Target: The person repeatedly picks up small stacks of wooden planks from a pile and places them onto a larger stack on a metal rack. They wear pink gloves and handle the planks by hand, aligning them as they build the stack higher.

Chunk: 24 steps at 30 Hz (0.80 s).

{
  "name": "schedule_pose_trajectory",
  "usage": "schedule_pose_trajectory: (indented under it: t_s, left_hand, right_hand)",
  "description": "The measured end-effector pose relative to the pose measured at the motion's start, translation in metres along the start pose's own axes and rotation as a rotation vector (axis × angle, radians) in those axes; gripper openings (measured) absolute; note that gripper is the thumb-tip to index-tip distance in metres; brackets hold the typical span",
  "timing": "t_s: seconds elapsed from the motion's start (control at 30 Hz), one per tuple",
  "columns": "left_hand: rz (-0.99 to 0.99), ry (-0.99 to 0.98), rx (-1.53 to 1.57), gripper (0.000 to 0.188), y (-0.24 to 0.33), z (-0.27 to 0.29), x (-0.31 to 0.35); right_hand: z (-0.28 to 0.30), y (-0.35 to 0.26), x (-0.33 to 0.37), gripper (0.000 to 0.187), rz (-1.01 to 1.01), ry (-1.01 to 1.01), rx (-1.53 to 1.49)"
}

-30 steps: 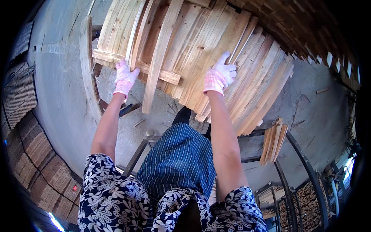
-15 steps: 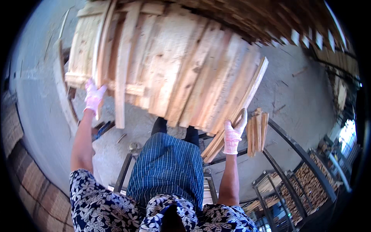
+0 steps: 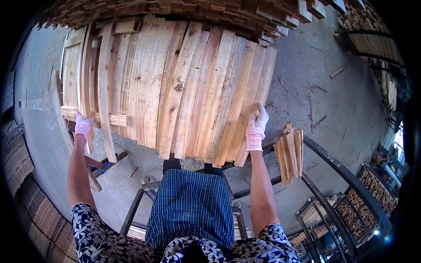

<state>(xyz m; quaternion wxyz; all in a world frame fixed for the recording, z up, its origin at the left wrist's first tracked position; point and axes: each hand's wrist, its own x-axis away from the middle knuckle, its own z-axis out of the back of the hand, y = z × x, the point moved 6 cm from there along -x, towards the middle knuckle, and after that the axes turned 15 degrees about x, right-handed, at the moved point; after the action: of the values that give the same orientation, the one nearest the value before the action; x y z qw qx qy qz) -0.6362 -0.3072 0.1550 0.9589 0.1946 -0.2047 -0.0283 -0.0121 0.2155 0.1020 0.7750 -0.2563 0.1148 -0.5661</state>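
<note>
In front of me, a row of pale wooden slats (image 3: pixel 184 87) lies side by side, their near ends uneven. My left hand (image 3: pixel 83 126), in a pink and white knit glove, is closed on the lower part of a narrow wooden slat (image 3: pixel 86 65) at the left. It is beside a crosspiece (image 3: pixel 116 119), and a loose slat (image 3: pixel 104 87) slants just right of it. My right hand (image 3: pixel 256 127), gloved the same way, has its fingers curled at the outer edge of the rightmost slat (image 3: pixel 262 83). That slat lies against its neighbour.
A dense stack of wood (image 3: pixel 175 9) rises beyond the row. A small bundle of short wood pieces (image 3: pixel 290 153) rests by a dark metal frame (image 3: pixel 337 164) at right. Curved wood (image 3: pixel 66 118) stands at left, and offcuts (image 3: pixel 338 71) lie on the concrete floor.
The rightmost slat, tilted and jutting toward me before, now lies in line with the others. My right hand has moved farther up along it. My left hand remains at the left slats.
</note>
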Motion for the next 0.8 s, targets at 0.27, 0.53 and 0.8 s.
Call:
schedule_pose_trajectory:
  t_s: [0.27, 0.53, 0.8]
  left_hand:
    - [0.045, -0.037, 0.04, 0.085, 0.01, 0.009, 0.033]
    - [0.183, -0.223, -0.131, 0.097, 0.12, 0.0, 0.083]
    - [-0.008, -0.224, 0.342, 0.093, 0.098, -0.004, 0.088]
  right_hand:
    - [0.014, -0.007, -0.018, 0.053, -0.173, -0.124, -0.272]
    - [0.058, -0.011, -0.043, 0.055, -0.128, -0.114, 0.516]
    - [-0.031, -0.269, 0.027, 0.074, -0.07, -0.377, 0.653]
